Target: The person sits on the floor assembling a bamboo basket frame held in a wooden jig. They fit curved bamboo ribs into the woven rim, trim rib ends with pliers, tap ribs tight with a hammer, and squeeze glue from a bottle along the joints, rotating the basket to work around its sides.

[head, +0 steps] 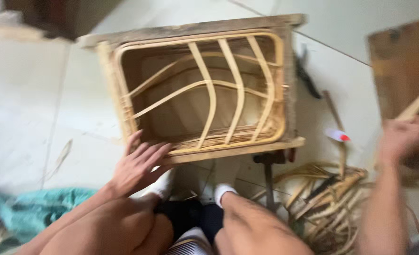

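The wooden frame [197, 89], a box-like form with bent rattan ribs [209, 85] woven across its opening, lies on the tiled floor [25, 108] just beyond the person's feet in white socks [226, 191], close enough to work on while seated. The left hand [136, 165] rests flat on the frame's near left corner, fingers spread and closed on nothing, apparently pressing to hold the frame in place. The right hand [401, 137], far right and blurred, is closed around a pale strip of cane [415, 107], raised clear of the floor. A loose bundle of cane strips [327, 198] lies near right, within easy reach as stock. A teal cloth [25, 208] sits near left.
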A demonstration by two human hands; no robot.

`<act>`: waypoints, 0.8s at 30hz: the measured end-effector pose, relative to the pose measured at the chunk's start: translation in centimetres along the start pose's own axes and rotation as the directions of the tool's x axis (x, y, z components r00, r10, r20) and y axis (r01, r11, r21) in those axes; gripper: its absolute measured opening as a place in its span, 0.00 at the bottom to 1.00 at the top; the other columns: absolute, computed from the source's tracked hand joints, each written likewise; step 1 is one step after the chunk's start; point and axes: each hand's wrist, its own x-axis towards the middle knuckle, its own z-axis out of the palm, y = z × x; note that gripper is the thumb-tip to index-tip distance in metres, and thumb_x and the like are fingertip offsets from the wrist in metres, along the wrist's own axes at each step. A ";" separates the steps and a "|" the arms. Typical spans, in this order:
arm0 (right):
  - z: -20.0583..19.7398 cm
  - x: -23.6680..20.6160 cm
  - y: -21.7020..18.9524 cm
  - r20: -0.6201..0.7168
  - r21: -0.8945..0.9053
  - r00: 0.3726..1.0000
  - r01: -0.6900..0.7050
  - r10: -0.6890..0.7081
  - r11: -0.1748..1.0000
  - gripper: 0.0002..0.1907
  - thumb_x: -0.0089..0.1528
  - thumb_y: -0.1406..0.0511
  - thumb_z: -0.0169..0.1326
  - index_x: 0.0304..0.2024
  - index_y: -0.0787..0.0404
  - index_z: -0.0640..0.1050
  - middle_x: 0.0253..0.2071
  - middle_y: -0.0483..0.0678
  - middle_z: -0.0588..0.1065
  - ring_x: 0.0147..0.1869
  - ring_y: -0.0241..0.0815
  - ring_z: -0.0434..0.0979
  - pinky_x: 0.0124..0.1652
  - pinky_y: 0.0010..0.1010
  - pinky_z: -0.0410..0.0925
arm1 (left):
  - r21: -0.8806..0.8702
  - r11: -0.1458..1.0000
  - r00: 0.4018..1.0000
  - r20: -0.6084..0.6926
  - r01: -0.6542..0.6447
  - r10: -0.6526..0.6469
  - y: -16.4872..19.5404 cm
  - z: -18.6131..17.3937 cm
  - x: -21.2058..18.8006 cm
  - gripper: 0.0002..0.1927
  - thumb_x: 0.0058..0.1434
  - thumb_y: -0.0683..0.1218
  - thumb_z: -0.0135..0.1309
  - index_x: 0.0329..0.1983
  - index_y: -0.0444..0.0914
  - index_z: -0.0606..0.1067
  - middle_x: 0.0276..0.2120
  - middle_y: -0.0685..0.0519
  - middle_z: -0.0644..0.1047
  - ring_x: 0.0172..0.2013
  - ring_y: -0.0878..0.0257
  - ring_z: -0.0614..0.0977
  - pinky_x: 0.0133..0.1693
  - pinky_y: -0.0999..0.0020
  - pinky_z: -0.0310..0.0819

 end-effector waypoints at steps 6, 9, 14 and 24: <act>4.2 -5.5 -12.0 0.061 0.605 0.976 0.132 -0.211 0.785 0.14 0.68 0.64 0.51 0.56 0.58 0.70 0.50 0.46 0.76 0.25 0.33 0.68 0.26 0.27 0.64 | 0.022 0.998 0.998 -0.020 -0.058 0.058 -0.8 -0.5 -0.2 0.33 0.56 0.55 0.61 0.63 0.37 0.71 0.49 0.51 0.78 0.58 0.55 0.75 0.69 0.41 0.51; 11.1 -13.7 -21.1 0.170 0.774 0.889 0.147 -0.426 0.616 0.16 0.71 0.66 0.47 0.62 0.56 0.68 0.55 0.44 0.76 0.23 0.29 0.66 0.24 0.24 0.63 | -0.046 0.997 0.997 -0.045 -0.060 0.058 -1.6 -1.2 -0.4 0.30 0.57 0.55 0.62 0.59 0.37 0.73 0.47 0.50 0.78 0.58 0.52 0.74 0.68 0.42 0.52; 21.4 -21.7 -30.3 0.192 0.835 0.789 0.181 -0.584 0.519 0.20 0.76 0.67 0.42 0.70 0.52 0.66 0.55 0.42 0.77 0.22 0.24 0.62 0.21 0.19 0.61 | -0.093 0.992 0.993 -0.084 -0.087 0.079 -2.2 -1.2 -0.6 0.22 0.59 0.53 0.63 0.51 0.37 0.75 0.44 0.52 0.78 0.53 0.56 0.76 0.70 0.44 0.54; 23.2 -24.5 -31.2 0.162 0.464 0.805 0.449 -0.571 0.764 0.19 0.78 0.64 0.48 0.71 0.46 0.70 0.33 0.40 0.79 0.24 0.26 0.63 0.26 0.26 0.59 | -0.092 0.992 0.996 -0.044 -0.088 0.084 -3.0 -0.3 -1.6 0.24 0.57 0.52 0.62 0.54 0.35 0.75 0.38 0.51 0.76 0.46 0.57 0.76 0.69 0.45 0.55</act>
